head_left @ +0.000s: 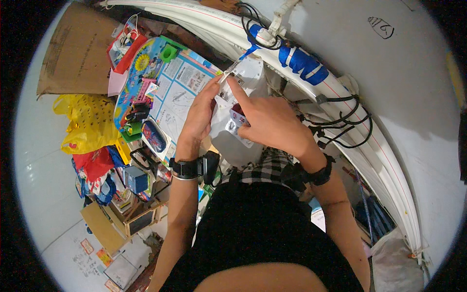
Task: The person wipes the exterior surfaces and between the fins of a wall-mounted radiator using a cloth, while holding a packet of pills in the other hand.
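My left hand [199,114] is raised in front of me, fingers together and closed at the tips on a slim whitish strip [225,75]; what kind of thing it is cannot be made out. Beside it, my right hand [272,119] stretches its index finger to the same strip, touching or almost touching it. A small silvery sheet with dark reddish spots [237,117] sits under the right thumb and curled fingers, which seem to grip it. Below both hands is a white plastic surface [253,73], partly covered by them.
A children's printed table [170,92] at the left carries a pencil case [154,136] and small toys. A yellow bag [87,121] and a cardboard box [80,53] lie beyond it. White pipes [384,151] with blue tape [306,65] and black cables [350,121] curve along the right wall.
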Demonstrator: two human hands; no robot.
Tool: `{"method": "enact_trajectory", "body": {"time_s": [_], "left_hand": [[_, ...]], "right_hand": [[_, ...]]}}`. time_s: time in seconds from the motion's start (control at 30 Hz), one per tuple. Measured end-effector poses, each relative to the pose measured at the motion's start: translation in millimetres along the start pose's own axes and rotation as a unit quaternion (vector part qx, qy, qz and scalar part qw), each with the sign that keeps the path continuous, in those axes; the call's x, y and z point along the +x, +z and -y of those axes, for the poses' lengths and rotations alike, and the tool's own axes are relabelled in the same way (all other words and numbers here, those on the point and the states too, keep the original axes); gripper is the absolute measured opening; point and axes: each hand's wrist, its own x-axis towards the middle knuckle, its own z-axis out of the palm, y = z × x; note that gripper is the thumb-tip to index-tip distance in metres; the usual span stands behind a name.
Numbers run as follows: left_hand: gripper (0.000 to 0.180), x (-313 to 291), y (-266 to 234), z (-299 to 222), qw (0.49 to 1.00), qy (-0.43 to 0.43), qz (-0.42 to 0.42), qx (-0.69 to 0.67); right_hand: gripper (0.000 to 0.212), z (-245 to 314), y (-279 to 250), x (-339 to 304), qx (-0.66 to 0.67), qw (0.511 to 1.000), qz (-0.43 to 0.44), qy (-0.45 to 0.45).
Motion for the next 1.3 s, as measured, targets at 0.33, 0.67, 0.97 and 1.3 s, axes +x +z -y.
{"method": "enact_trajectory", "body": {"time_s": [0.33,0.67,0.97,1.3], "left_hand": [[0.043,-2,-3,0,0.999,0.019,0.004,0.031],[0.044,0,-2,5,0.999,0.007,-0.021,0.023],[0.044,-3,2,0,1.0,0.011,-0.019,0.015],[0.044,-3,4,0,1.0,-0.002,-0.025,-0.01]], "right_hand": [[0.081,7,2,1,0.012,0.999,-0.003,0.033],[0.083,-1,9,-17,0.05,0.998,0.019,0.029],[0.083,0,5,-12,0.052,0.997,0.04,0.036],[0.078,-6,18,-20,0.096,0.995,0.011,-0.011]]}}
